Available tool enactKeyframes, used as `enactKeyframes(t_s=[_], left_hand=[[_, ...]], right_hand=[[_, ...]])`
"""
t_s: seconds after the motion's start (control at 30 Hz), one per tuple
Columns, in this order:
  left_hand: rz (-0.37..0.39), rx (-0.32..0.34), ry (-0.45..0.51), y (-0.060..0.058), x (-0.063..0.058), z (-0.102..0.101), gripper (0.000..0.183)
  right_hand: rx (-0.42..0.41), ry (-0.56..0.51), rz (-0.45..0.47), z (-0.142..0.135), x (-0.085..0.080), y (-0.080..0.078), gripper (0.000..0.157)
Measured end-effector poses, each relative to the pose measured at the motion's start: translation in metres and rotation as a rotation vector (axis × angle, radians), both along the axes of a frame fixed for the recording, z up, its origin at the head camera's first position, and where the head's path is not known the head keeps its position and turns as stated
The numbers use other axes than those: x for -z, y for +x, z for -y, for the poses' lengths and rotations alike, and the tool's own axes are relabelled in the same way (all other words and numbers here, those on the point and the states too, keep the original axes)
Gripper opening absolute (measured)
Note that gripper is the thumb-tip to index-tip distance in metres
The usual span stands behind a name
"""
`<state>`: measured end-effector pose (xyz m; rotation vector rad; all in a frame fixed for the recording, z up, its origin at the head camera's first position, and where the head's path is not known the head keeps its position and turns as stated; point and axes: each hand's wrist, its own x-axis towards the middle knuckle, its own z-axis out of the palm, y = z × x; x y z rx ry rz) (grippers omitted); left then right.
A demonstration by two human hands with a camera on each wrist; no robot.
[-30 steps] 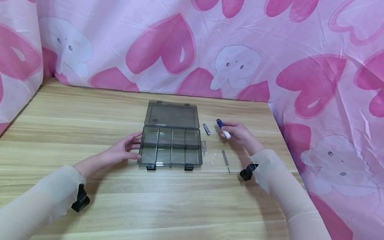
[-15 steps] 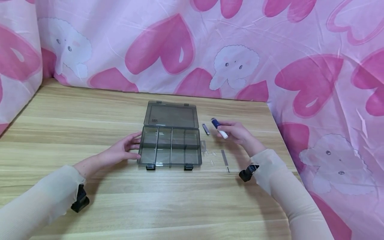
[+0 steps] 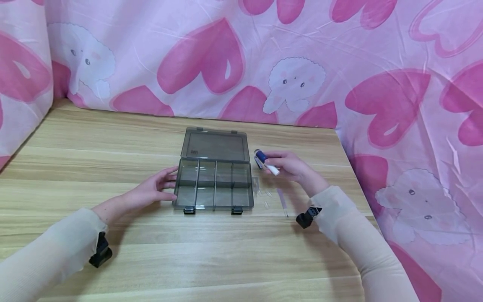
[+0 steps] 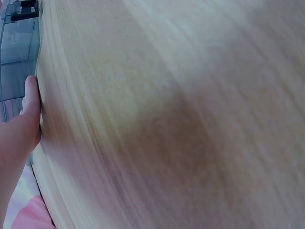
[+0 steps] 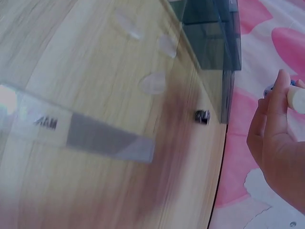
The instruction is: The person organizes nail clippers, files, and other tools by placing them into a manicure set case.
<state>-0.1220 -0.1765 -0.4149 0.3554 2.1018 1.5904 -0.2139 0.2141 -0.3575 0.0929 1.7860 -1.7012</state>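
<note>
A smoky grey compartment box [image 3: 215, 207] stands on the table with its lid [image 3: 216, 144] folded back. My left hand [image 3: 161, 186] rests against the box's left side, thumb [image 4: 31, 98] near the front corner. Just right of the box, my right hand [image 3: 290, 165] holds a blue-and-white tube [image 3: 261, 157] between thumb and fingers, tilted, above the table. A nail clipper [image 3: 258, 162] lies below and partly behind the tube. In the right wrist view the tube's white end [image 5: 297, 99] shows past the fingers.
A nail file in clear packaging [image 5: 112, 140] lies right of the box. Several small clear pieces [image 3: 266, 205] lie between it and the box. A pink heart-patterned cloth [image 3: 203, 54] hangs behind the wooden table [image 3: 188, 260].
My right hand has carried the blue-and-white tube left, toward the box, so that it now partly covers the nail clipper. The left hand and the box have stayed in place.
</note>
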Motion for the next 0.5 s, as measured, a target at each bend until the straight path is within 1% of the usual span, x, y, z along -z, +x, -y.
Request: enactKeyframes(t_s=[0.17, 0.5], left_hand=[[-0.002, 0.000, -0.001, 0.000, 0.001, 0.000, 0.089], [-0.001, -0.002, 0.001, 0.000, 0.000, 0.000, 0.089]], right_hand=[[-0.060, -0.022, -0.008, 0.011, 0.001, 0.001, 0.052], [-0.147, 0.018, -0.009, 0.034, 0.002, 0.001, 0.051]])
